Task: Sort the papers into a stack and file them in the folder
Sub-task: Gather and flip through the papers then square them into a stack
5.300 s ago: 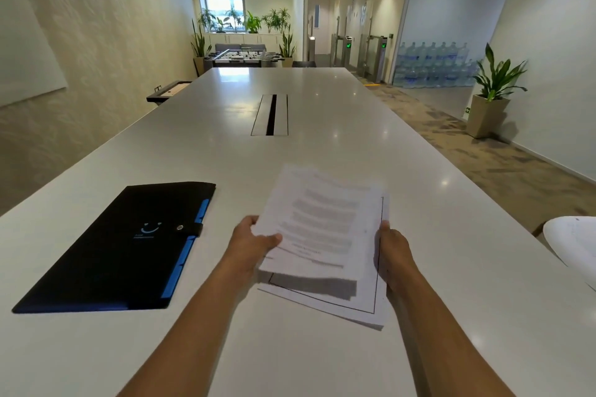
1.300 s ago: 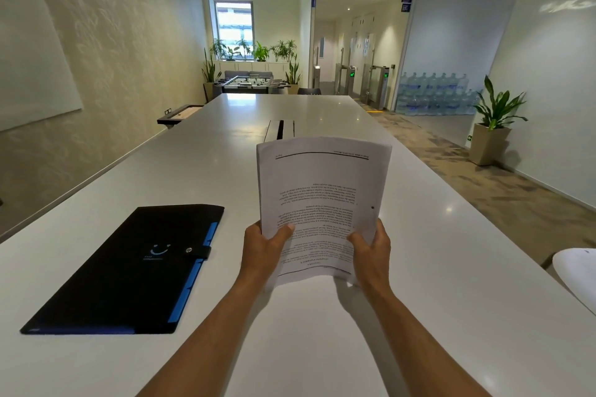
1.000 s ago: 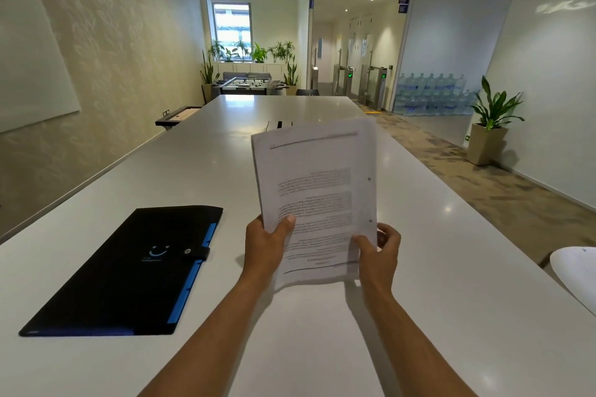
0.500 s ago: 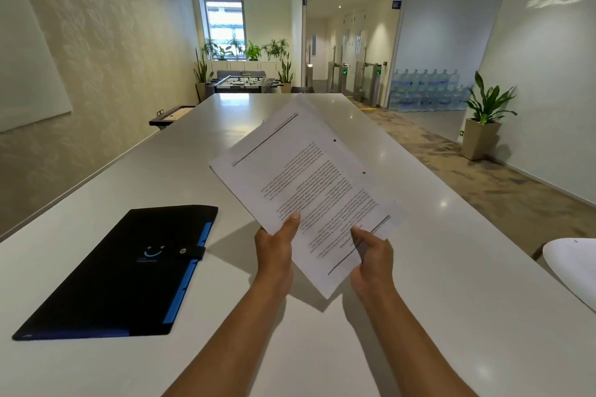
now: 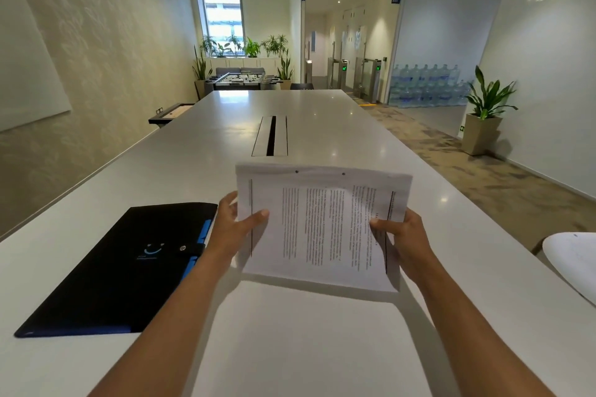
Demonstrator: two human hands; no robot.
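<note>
Holding the papers (image 5: 322, 226) sideways above the counter (image 5: 322, 348), your left hand (image 5: 233, 229) and right hand (image 5: 403, 240) have fingers clamped on the short edges. Loosen either side and sheets could fan out. Your folder (image 5: 122, 271) lies snapped shut, just left.

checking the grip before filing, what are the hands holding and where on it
A stack of white printed papers, turned sideways and held above the table: the left hand pinches its left edge, the right hand its right edge.
</note>
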